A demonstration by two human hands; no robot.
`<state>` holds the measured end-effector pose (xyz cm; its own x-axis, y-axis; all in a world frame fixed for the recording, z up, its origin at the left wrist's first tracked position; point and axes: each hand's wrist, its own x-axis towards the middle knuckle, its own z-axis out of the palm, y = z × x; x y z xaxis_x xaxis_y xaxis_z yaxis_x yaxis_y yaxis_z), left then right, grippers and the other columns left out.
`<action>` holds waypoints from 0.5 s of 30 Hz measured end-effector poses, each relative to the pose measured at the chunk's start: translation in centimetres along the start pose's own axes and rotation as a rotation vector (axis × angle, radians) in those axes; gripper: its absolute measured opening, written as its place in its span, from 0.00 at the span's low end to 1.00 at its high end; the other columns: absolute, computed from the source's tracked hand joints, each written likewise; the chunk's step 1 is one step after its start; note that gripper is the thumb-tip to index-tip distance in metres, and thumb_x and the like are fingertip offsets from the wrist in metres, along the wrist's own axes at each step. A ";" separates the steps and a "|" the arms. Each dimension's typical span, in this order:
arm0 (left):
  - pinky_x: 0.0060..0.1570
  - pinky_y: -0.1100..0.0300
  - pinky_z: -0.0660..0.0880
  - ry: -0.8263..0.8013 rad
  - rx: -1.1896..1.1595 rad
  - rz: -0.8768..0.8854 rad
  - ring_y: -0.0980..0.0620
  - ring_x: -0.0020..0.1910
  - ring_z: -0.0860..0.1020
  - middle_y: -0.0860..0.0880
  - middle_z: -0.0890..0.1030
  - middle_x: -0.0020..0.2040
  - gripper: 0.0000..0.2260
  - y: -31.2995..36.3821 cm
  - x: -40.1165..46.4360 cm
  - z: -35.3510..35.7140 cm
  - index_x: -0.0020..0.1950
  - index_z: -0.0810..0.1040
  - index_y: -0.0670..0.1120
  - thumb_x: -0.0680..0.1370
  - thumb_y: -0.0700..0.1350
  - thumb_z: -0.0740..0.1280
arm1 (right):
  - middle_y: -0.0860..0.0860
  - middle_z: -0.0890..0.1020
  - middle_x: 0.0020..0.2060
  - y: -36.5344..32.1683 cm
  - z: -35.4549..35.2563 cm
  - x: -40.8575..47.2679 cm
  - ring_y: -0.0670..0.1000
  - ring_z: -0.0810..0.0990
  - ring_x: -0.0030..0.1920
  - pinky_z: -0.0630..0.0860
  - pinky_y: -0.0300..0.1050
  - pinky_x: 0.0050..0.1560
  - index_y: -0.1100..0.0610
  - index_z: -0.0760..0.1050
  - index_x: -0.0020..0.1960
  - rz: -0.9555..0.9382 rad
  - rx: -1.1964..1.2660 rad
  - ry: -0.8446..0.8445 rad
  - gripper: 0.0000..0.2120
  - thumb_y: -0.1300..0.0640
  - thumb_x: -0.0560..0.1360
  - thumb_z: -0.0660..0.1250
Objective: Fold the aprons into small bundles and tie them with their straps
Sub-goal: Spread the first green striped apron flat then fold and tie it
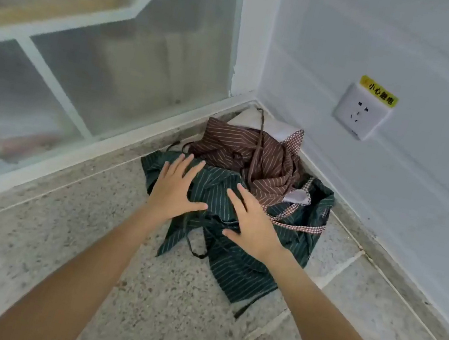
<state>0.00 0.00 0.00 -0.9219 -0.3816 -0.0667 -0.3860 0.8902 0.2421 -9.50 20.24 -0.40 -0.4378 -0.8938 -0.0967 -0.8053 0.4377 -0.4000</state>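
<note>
- While both hands lie flat on crumpled cloth: left hand (175,188) and right hand (253,220), fingers spread, pressing the green striped apron (237,262), gripping nothing.
- Heaped in the far corner of the stone bench (56,230), half under the brown striped apron (266,162).
- Likely snag: dark strap loop (197,250) and brown strap (258,145) tangling, dragging both aprons together.
- Near hem overhanging the bench edge; could slide off.
- Wall socket (361,111) to the right, well apart.
</note>
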 end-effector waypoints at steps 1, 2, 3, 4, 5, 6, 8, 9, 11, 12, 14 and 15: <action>0.73 0.45 0.42 -0.046 0.031 0.016 0.47 0.76 0.43 0.47 0.45 0.78 0.48 -0.8 1.0 0.4 0.77 0.44 0.54 0.67 0.70 0.66 | 0.56 0.45 0.76 0.1 0.8 1.5 0.57 0.47 0.76 0.54 0.53 0.74 0.54 0.43 0.77 0.002 -0.033 -0.017 0.44 0.43 0.73 0.67; 0.72 0.45 0.41 -0.074 0.064 0.023 0.47 0.76 0.41 0.46 0.43 0.78 0.50 -1.5 1.7 0.6 0.77 0.41 0.54 0.66 0.71 0.65 | 0.57 0.43 0.76 0.1 1.2 2.6 0.59 0.45 0.76 0.52 0.55 0.74 0.54 0.41 0.77 0.025 -0.076 -0.018 0.46 0.39 0.73 0.66; 0.72 0.44 0.39 -0.106 0.099 0.014 0.46 0.76 0.39 0.46 0.41 0.77 0.52 -2.3 2.4 1.1 0.76 0.39 0.54 0.65 0.72 0.65 | 0.59 0.42 0.76 0.1 1.7 3.8 0.60 0.43 0.76 0.50 0.57 0.74 0.54 0.39 0.77 0.061 -0.135 -0.031 0.48 0.35 0.72 0.64; 0.71 0.44 0.38 -0.129 0.124 0.008 0.46 0.76 0.38 0.45 0.40 0.77 0.53 -3.0 2.8 1.6 0.76 0.36 0.54 0.64 0.73 0.65 | 0.60 0.40 0.75 -0.1 1.9 4.7 0.62 0.42 0.75 0.48 0.58 0.74 0.54 0.37 0.77 0.094 -0.170 -0.050 0.50 0.32 0.71 0.61; 0.71 0.43 0.37 -0.152 0.133 0.010 0.46 0.75 0.37 0.45 0.38 0.77 0.54 -3.6 3.4 2.2 0.75 0.35 0.54 0.63 0.74 0.64 | 0.61 0.39 0.75 -0.1 2.3 5.9 0.63 0.41 0.75 0.47 0.58 0.74 0.54 0.35 0.76 0.129 -0.196 -0.073 0.51 0.29 0.70 0.59; 0.70 0.41 0.36 -0.174 0.144 0.020 0.45 0.75 0.36 0.44 0.37 0.77 0.55 -4.1 3.8 2.8 0.74 0.33 0.55 0.63 0.75 0.64 | 0.62 0.39 0.75 -0.1 2.6 6.8 0.64 0.43 0.75 0.48 0.59 0.73 0.54 0.33 0.76 0.160 -0.214 -0.100 0.52 0.28 0.69 0.58; 0.68 0.39 0.34 -0.205 0.195 0.036 0.44 0.75 0.35 0.44 0.36 0.76 0.57 -4.6 4.2 3.7 0.73 0.30 0.55 0.61 0.76 0.63 | 0.64 0.44 0.75 -0.3 3.0 7.9 0.65 0.52 0.74 0.55 0.58 0.71 0.54 0.31 0.75 0.216 -0.269 -0.149 0.54 0.28 0.68 0.60; 0.67 0.37 0.33 -0.221 0.221 0.043 0.44 0.75 0.35 0.44 0.37 0.76 0.58 -4.8 4.5 4.0 0.72 0.29 0.54 0.60 0.77 0.63 | 0.65 0.51 0.74 -0.4 3.3 8.6 0.64 0.59 0.71 0.60 0.57 0.69 0.55 0.31 0.75 0.230 -0.305 -0.157 0.54 0.29 0.69 0.61; 0.65 0.35 0.32 -0.235 0.269 0.061 0.45 0.76 0.40 0.44 0.44 0.78 0.59 -4.9 4.7 4.5 0.71 0.27 0.53 0.59 0.77 0.63 | 0.63 0.68 0.66 -0.7 3.7 9.2 0.62 0.70 0.63 0.66 0.53 0.63 0.57 0.36 0.76 0.213 -0.376 -0.157 0.50 0.37 0.72 0.65; 0.65 0.34 0.32 -0.223 0.279 0.075 0.46 0.76 0.46 0.44 0.52 0.77 0.59 -4.9 4.8 4.5 0.72 0.28 0.52 0.59 0.77 0.63 | 0.61 0.73 0.62 -0.8 3.8 9.4 0.60 0.73 0.60 0.67 0.52 0.61 0.58 0.41 0.76 0.173 -0.398 -0.136 0.44 0.42 0.74 0.65; 0.65 0.33 0.34 -0.199 0.295 0.099 0.46 0.73 0.59 0.44 0.66 0.70 0.59 -5.1 4.9 4.3 0.74 0.34 0.50 0.59 0.77 0.63 | 0.57 0.76 0.60 -1.2 3.4 9.6 0.58 0.74 0.59 0.67 0.51 0.60 0.58 0.54 0.74 0.106 -0.391 -0.077 0.30 0.51 0.78 0.63; 0.66 0.33 0.35 -0.173 0.280 0.106 0.45 0.69 0.65 0.44 0.70 0.65 0.58 -5.4 4.9 4.0 0.76 0.39 0.50 0.59 0.77 0.63 | 0.56 0.76 0.59 -1.5 2.8 9.6 0.58 0.74 0.60 0.66 0.51 0.60 0.58 0.60 0.72 0.091 -0.349 -0.043 0.25 0.54 0.78 0.62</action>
<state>-2.61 -5.66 -5.49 -0.9400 -0.2569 -0.2243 -0.2598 0.9655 -0.0173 -11.41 10.76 -3.29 -0.5024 -0.8498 -0.1591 -0.8551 0.5156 -0.0536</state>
